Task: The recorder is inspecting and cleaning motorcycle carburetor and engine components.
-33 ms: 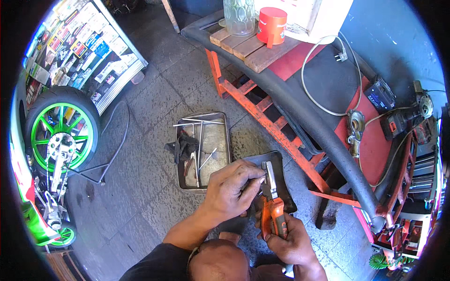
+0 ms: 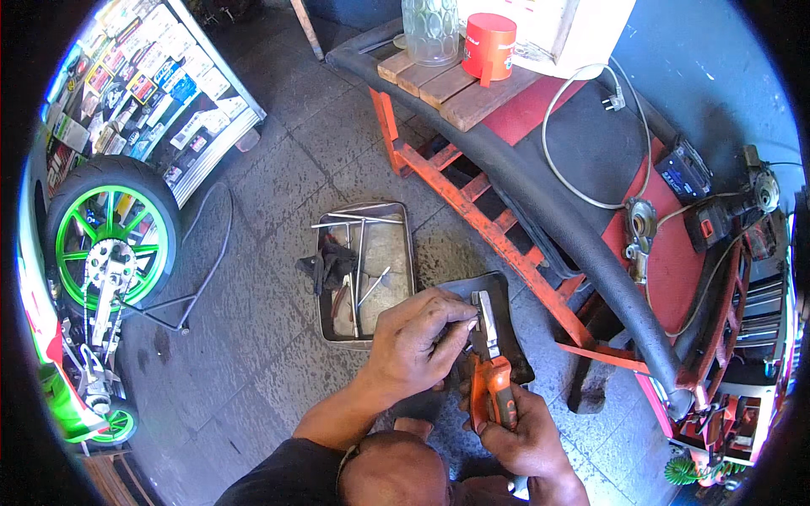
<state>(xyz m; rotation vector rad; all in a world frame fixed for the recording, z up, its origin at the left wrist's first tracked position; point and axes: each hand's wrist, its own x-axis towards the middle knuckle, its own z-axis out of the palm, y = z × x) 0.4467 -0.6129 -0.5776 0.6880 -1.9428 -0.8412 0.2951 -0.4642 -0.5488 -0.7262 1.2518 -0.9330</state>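
My right hand is closed round the orange-and-grey handles of a pair of pliers, whose metal jaws point up and away from me. Close beside the jaws, the fingers of my left hand are pinched together; whatever may be between the fingertips is too small to make out. Under the pliers lies a dark tray on the floor. Farther left, a metal tray holds T-handle wrenches, other slim tools and a black cloth or glove.
An orange-framed bench with a black padded edge runs along the right, bearing a red mug, a glass jug, a battery and cables. On the left stand a green-rimmed motorcycle wheel and a display case.
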